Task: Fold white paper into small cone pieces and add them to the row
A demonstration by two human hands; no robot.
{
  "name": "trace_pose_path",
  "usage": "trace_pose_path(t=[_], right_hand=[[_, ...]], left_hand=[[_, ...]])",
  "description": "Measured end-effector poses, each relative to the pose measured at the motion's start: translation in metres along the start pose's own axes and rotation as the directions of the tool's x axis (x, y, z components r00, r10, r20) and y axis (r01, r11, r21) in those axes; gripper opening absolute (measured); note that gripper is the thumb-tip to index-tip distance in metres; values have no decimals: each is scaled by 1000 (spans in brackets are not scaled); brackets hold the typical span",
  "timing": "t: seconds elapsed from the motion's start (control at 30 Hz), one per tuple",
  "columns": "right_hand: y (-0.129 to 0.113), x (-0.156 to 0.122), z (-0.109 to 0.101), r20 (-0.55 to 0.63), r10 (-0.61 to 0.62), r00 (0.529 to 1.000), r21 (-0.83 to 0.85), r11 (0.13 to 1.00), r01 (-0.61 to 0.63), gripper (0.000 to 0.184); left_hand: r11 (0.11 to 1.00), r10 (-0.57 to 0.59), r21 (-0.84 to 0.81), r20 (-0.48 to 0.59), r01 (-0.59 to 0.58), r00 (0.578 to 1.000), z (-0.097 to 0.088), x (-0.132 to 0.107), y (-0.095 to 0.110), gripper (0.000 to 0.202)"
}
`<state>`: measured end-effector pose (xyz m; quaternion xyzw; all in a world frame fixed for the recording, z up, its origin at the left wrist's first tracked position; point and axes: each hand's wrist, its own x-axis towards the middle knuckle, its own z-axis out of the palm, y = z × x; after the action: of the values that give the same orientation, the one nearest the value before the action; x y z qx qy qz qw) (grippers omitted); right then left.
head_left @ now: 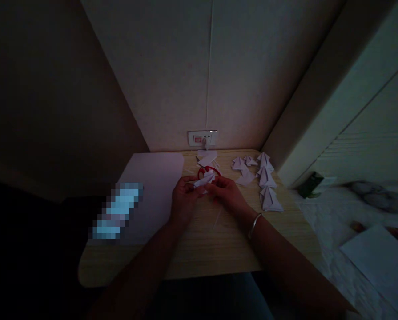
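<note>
Between my two hands is a small piece of folded white paper [204, 180], with several creased layers showing. My left hand [184, 198] pinches its left end, and my right hand [228, 194] grips the right end with thumb and fingers. A silver bangle [255, 226] circles my right wrist. Just behind the paper lie scissors with red handles [214, 169], partly hidden by it. Paper scraps [208, 158] lie beyond the scissors. To the right stand several folded paper pieces [270, 200] with pointed tops, some in a column.
A large white sheet [155, 178] covers the left of the wooden table [219, 253], with a pixelated bright phone-like rectangle [118, 211] on it. A wall socket [202, 138] with a plug sits behind. Right of the table, a pale quilted surface [332, 235] holds more paper [382, 262].
</note>
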<state>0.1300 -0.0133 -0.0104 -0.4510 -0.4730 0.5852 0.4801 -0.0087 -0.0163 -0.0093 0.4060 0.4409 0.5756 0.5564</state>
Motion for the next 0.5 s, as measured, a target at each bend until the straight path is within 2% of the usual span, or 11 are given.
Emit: trace_pose_path(t=[0.1,0.2,0.4,0.5], right_hand=[[1,0,-2,46,-22,999,-11,1000,23,25],[1,0,-3,19,-25,999,15,1000,25,23],[-1,-1,0,-25,-35,999,94,995,37,20],[-2,-2,4,-76,-2,997,140,990,12,21]], left_hand=[[998,12,60,25,-14,1000,-1,0,2,38],[998,-6,67,56,3,998,-1,0,0,35],[996,-50,-75,78,56,996,-1,1,-7,29],[988,-60,-138,58,68,996,1,0,-6,30]])
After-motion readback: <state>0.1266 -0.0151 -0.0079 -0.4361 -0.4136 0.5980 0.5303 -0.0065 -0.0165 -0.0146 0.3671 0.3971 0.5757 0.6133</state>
